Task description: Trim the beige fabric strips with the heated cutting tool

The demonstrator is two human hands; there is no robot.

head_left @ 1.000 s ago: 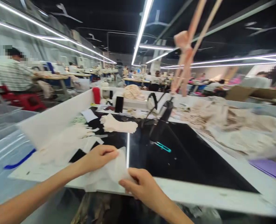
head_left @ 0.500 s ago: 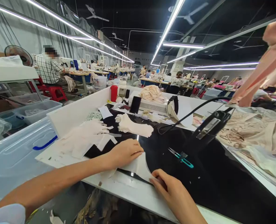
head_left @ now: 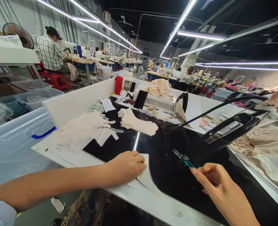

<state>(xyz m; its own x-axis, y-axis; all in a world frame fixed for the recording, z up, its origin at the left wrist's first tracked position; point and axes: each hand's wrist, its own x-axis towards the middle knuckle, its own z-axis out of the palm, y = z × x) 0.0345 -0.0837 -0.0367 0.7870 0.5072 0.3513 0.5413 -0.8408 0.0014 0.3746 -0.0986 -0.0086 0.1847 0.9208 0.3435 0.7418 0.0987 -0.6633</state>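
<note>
My left hand rests at the table's front edge, fingers curled on a white cut fabric piece. The piece lies partly on the black tabletop and partly over the white edge. My right hand is to the right, thumb and fingertips closed at the handle end of teal thread snips. The snips lie on the black surface, blades pointing to the upper left. Beyond my left hand are a stack of cream fabric pieces and a loose heap of pale pieces.
A black arm-like device with a cable juts over the table's right side. At the back stand a phone, a red container and a white slotted machine. A clear bin is left; a person sits beyond.
My right hand has let go of the white fabric piece and moved right to the snips' handle. My left hand stays on the piece, slightly lower. The view has shifted a little.
</note>
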